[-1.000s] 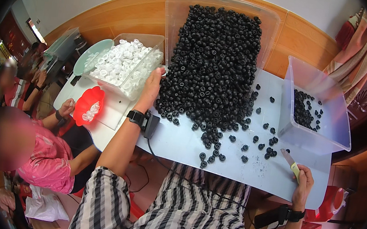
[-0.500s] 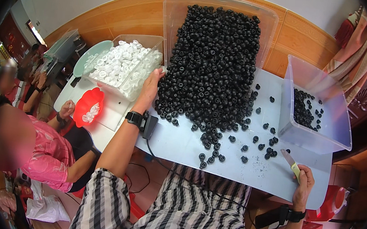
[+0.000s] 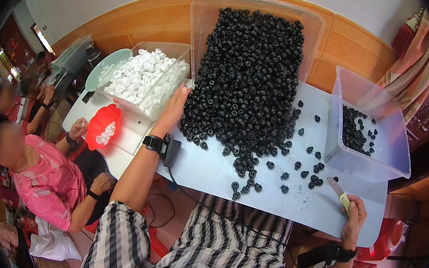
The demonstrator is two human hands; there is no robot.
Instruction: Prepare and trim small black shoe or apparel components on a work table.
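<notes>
A heap of small black round parts [image 3: 248, 90], each with a hole in it, spills from a tipped clear plastic bin [image 3: 314, 45] onto the pale blue table. My left hand [image 3: 174, 109] lies against the left side of the heap with its fingers stretched out; part of the fingertips is hidden. In my right hand [image 3: 353, 224], near the table's right front edge, is a small knife [image 3: 338, 196] with a yellow-green handle. Its blade points up and left toward several loose black parts [image 3: 316, 181].
On the right stands a clear bin [image 3: 373, 164] holding some black parts. A clear box [image 3: 181, 52] of white parts and a green lid [image 3: 107, 70] are on the left. A person in pink [image 3: 47, 184] sits beside a red bowl [image 3: 100, 135]. A black cable [image 3: 207, 205] crosses my lap.
My left hand has shifted very slightly down along the heap. The person in pink has straightened up and moved back, and their second hand now shows. My right hand keeps the knife almost still.
</notes>
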